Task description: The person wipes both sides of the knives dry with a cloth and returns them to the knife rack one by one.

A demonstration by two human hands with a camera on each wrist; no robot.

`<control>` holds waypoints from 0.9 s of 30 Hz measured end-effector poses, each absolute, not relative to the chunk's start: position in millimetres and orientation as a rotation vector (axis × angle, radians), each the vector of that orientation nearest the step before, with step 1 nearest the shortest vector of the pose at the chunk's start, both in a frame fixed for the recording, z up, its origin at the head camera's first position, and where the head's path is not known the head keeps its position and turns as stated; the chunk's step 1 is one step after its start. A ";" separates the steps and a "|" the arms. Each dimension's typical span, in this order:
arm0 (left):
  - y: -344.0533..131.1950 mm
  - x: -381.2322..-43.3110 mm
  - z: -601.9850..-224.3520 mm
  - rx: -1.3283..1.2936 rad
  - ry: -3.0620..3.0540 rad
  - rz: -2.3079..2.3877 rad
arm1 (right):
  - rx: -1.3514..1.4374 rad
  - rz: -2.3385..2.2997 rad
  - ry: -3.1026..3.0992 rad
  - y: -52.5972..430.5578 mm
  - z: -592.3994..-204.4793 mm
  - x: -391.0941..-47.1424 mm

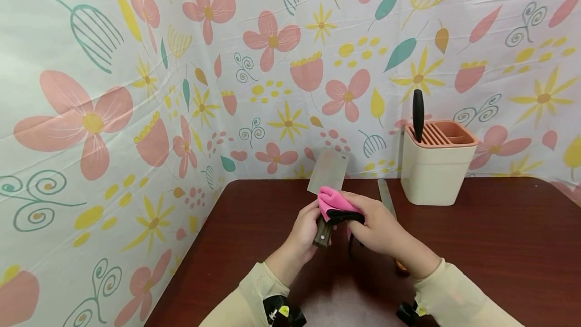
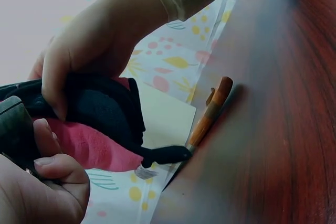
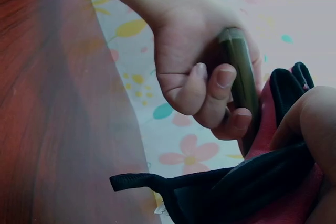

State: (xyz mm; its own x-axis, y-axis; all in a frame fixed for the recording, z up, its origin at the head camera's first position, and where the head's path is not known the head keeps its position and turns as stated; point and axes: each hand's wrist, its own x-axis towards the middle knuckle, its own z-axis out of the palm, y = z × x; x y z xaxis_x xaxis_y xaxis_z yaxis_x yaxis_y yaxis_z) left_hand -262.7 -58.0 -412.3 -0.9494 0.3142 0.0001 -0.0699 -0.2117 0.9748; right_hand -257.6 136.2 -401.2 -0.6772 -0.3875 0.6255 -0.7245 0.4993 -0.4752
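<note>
My left hand (image 1: 301, 233) grips the dark wooden handle of a cleaver (image 1: 329, 169), whose broad grey blade points away toward the wall. With my right hand (image 1: 375, 222) I hold a folded pink and black cloth (image 1: 332, 202) against the cleaver, around where blade and handle meet. The cloth covers that part. In the right wrist view, my left fingers curl round the cleaver's handle (image 3: 240, 72), and a black loop hangs off the cloth (image 3: 210, 190). Right of the cleaver lies a long knife (image 1: 386, 196), partly behind my right hand; its orange-brown handle (image 2: 212, 109) shows in the left wrist view.
A cream knife block (image 1: 433, 175) with a pink slotted top stands at the table's back right. One black-handled knife (image 1: 418, 115) sticks up from it. The dark red-brown table (image 1: 513, 246) meets a flower-patterned sheet (image 1: 272, 95) behind and at the left.
</note>
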 end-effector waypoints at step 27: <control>-61.4 -268.9 -413.2 0.177 1.721 2.354 | 1.096 0.930 -2.269 126.7 -397.1 -242.6</control>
State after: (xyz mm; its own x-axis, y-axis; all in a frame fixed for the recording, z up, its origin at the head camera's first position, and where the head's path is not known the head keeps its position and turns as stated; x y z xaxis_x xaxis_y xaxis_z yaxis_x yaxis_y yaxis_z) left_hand -268.9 -61.4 -413.2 -0.9685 0.2468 -0.0326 -0.1059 -0.2901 0.9511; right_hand -242.6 126.7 -397.1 -0.5823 -0.5017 0.6398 -0.8064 0.4565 -0.3760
